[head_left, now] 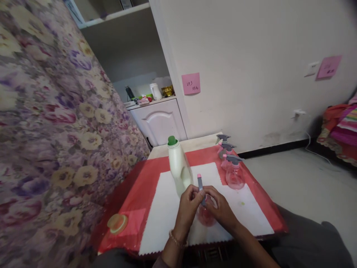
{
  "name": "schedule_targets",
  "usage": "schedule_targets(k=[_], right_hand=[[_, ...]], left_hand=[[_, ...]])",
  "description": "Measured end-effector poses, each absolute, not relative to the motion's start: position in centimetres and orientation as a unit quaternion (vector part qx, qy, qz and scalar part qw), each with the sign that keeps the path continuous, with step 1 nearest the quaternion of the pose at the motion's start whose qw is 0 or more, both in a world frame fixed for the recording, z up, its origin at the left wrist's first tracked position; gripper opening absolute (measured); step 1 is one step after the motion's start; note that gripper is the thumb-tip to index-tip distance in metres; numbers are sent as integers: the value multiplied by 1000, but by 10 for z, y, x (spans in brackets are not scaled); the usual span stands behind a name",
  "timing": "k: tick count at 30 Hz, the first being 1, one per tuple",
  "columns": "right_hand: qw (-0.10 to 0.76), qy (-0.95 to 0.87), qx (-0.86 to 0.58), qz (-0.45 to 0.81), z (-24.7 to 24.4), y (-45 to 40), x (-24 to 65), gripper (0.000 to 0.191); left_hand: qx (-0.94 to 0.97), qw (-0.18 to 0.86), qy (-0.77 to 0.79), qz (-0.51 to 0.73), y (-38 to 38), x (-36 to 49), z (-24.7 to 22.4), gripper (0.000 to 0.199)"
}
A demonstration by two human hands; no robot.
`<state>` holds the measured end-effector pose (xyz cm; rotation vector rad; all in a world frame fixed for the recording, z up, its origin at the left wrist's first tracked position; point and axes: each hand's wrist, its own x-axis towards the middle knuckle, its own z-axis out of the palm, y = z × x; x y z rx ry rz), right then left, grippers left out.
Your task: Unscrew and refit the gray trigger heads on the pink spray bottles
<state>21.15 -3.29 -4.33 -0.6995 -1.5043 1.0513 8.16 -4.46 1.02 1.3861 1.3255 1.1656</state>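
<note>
A clear, pinkish spray bottle [205, 219] stands on the white cloth [156, 216] close to me. Its grey trigger head, tipped by a pink nozzle [199, 175], points away from me. My left hand [190, 201] has its fingers closed around the trigger head from the left. From the right, my right hand [220, 208] grips the same head near the bottle's neck. Both hands partly cover the bottle. Just beyond my left hand stands a pale green jug [178, 163] with its mouth uncapped and a green spout inside.
Several more spray bottles [235, 176] line the table's right side. On the red tablecloth [131, 197] at the left lies a yellowish cap [117, 223]. A floral curtain [69, 130] hangs along the left. Behind the table are a white cabinet [163, 121] and a wall [245, 74].
</note>
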Motion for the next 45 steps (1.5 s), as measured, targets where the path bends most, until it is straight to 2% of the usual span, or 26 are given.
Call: schedule_targets(k=[4,7,11,17,22,32,45], right_hand=[[568,-611,-331,441,-42,-33,212,15],[577,-595,-352,435,-43,-34,209,17],[563,-634,-309,432,-44,-34,210,23],[568,-618,-329,434,-46,-33,208,14],[576,-611,-327,434,-49,-34,205,21],[559,-616,-326,448,-48,-34,208,17],[555,-651,-274,439,-50,-31,212,27]], left_hand=[[552,433,533,473,-45,82,9,28],[545,442,531,474,-45,83,9,28],[549,437,531,476,-45,84,9,26],[552,440,525,477,-47,83,10,25],[552,425,538,474,-46,83,8,27],[561,410,541,474,-46,84,8,27],[568,421,524,474,-47,81,8,27]])
